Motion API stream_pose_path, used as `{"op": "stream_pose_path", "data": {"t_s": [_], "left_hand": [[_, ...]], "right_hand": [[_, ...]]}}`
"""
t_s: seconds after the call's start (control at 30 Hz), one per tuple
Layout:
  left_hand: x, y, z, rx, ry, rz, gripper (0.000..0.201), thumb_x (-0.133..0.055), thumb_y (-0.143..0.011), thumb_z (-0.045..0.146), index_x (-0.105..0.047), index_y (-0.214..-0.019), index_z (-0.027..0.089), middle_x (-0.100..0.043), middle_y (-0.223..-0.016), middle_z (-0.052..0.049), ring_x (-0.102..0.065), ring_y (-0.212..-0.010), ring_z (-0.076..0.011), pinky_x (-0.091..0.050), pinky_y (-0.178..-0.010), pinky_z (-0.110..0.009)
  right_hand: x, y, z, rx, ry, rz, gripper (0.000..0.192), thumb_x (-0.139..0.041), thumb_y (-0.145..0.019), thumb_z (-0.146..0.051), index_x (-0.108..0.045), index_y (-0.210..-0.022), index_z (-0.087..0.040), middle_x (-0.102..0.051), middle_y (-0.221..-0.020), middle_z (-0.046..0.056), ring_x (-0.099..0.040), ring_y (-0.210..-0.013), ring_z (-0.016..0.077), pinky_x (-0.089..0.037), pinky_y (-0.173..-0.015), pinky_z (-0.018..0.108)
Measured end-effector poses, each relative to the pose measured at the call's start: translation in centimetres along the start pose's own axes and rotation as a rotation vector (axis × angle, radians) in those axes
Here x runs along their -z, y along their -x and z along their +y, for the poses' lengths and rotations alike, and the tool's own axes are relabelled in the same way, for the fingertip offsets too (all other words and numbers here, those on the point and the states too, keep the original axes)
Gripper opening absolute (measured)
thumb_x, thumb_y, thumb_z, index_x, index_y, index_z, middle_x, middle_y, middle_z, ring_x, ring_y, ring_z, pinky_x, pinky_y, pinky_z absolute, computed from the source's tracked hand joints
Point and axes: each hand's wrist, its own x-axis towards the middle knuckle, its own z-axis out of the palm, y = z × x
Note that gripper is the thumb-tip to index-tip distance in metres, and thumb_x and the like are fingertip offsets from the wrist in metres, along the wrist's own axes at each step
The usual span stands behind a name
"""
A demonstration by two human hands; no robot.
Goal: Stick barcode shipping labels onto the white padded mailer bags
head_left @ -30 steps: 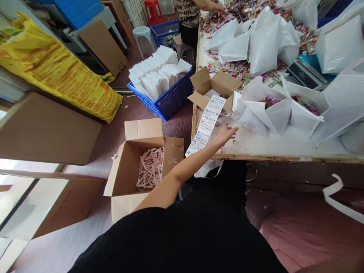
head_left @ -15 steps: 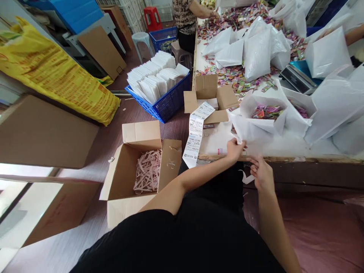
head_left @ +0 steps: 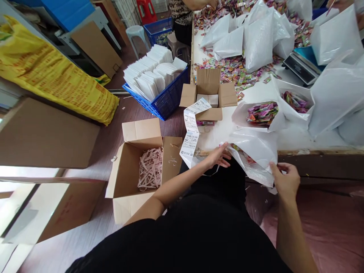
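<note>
My left hand (head_left: pixel 218 156) and right hand (head_left: pixel 285 178) each pinch the white bag (head_left: pixel 256 151) at the bench (head_left: pixel 295 140) edge — label strip (head_left: pixel 190 131) just beside.

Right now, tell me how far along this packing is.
Done: several white bags stand filled, one open with candy. In hand: the left hand and right hand hold a white bag at the table edge. Left: loose candy heaps; the floor box holds only paper shreds.

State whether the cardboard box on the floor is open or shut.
Open: the cardboard box has its flaps raised, showing pink paper shreds inside.
</note>
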Motion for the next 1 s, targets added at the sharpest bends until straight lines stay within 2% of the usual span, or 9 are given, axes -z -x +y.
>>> {"op": "stream_pose_path", "data": {"t_s": [0.07,0.1,0.17,0.23,0.37,0.5,0.87,0.93,1.0], "left_hand": [[-0.1,-0.8,1.8,0.028,-0.079,0.034,0.039,-0.057,-0.090,0.048,-0.063,-0.095,0.010,-0.070,-0.074,-0.010,-0.067,-0.057,-0.0197,-0.057,-0.059,-0.032],[-0.1,-1.0,2.3,0.024,-0.117,0.042,0.028,-0.059,-0.089,0.037,-0.063,-0.086,0.010,-0.067,-0.067,-0.007,-0.066,-0.056,-0.0180,-0.057,-0.061,-0.030],[0.0,-0.8,2.6,0.003,-0.164,0.019,0.011,-0.060,-0.083,0.015,-0.063,-0.074,0.011,-0.063,-0.061,-0.003,-0.064,-0.058,-0.0140,-0.056,-0.065,-0.026],[0.4,0.1,1.8,0.000,-0.161,-0.052,0.011,-0.057,-0.077,0.003,-0.064,-0.072,0.011,-0.064,-0.063,-0.001,-0.064,-0.061,-0.0112,-0.054,-0.069,-0.023],[1.3,2.0,-0.4,0.042,0.041,-0.143,0.006,-0.060,-0.079,0.010,-0.065,-0.077,0.011,-0.067,-0.069,-0.002,-0.061,-0.063,-0.0099,-0.051,-0.068,-0.022],[1.0,2.9,-1.3,0.033,0.221,-0.090,0.022,-0.061,-0.089,0.032,-0.066,-0.080,0.013,-0.067,-0.074,-0.004,-0.061,-0.071,-0.0129,-0.050,-0.069,-0.024],[-0.7,1.7,-1.6,0.011,0.053,0.078,0.026,-0.052,-0.092,0.020,-0.059,-0.068,0.015,-0.059,-0.063,-0.002,-0.056,-0.061,-0.0120,-0.053,-0.068,-0.027],[-0.4,1.3,-1.5,0.008,0.059,0.109,0.021,-0.052,-0.090,0.019,-0.059,-0.070,0.016,-0.059,-0.063,-0.001,-0.058,-0.063,-0.0132,-0.054,-0.069,-0.028],[0.2,1.1,-1.2,-0.018,0.074,0.142,0.016,-0.054,-0.088,0.020,-0.062,-0.074,0.017,-0.063,-0.068,-0.002,-0.061,-0.070,-0.0154,-0.056,-0.073,-0.031]], "right_hand": [[0.4,1.1,-1.5,0.182,0.159,0.087,0.037,-0.068,-0.077,-0.052,-0.067,-0.090,-0.017,-0.064,-0.081,0.004,-0.055,-0.073,0.0189,-0.044,-0.073,0.034],[0.2,1.8,-2.5,0.247,0.172,0.046,0.035,-0.065,-0.080,-0.051,-0.067,-0.092,-0.018,-0.065,-0.084,0.005,-0.056,-0.076,0.0198,-0.044,-0.075,0.034],[-1.2,3.2,-4.6,0.357,0.124,-0.163,0.032,-0.058,-0.086,-0.050,-0.068,-0.092,-0.019,-0.068,-0.089,0.007,-0.060,-0.079,0.0211,-0.044,-0.077,0.034],[-3.3,4.6,-6.2,0.430,0.078,-0.384,0.029,-0.054,-0.089,-0.046,-0.067,-0.093,-0.020,-0.070,-0.093,0.008,-0.062,-0.084,0.0228,-0.045,-0.079,0.035],[-7.6,6.8,-7.0,0.471,0.054,-0.654,0.020,-0.051,-0.089,-0.037,-0.062,-0.095,-0.021,-0.069,-0.098,0.009,-0.063,-0.090,0.0251,-0.047,-0.081,0.038],[-9.6,7.9,-6.3,0.415,-0.006,-0.689,0.018,-0.052,-0.088,-0.037,-0.058,-0.093,-0.021,-0.068,-0.097,0.009,-0.062,-0.089,0.0251,-0.047,-0.081,0.039],[-9.7,7.6,-6.4,0.338,-0.096,-0.693,0.019,-0.052,-0.088,-0.041,-0.056,-0.084,-0.023,-0.063,-0.085,0.007,-0.057,-0.082,0.0229,-0.045,-0.077,0.035],[-7.6,8.1,-7.1,0.381,-0.115,-0.700,0.015,-0.052,-0.087,-0.036,-0.055,-0.081,-0.023,-0.061,-0.088,0.008,-0.056,-0.084,0.0235,-0.046,-0.079,0.036],[-3.2,8.7,-7.7,0.376,-0.184,-0.791,0.016,-0.054,-0.087,-0.036,-0.057,-0.077,-0.024,-0.062,-0.092,0.009,-0.058,-0.089,0.0248,-0.048,-0.081,0.038]]}}
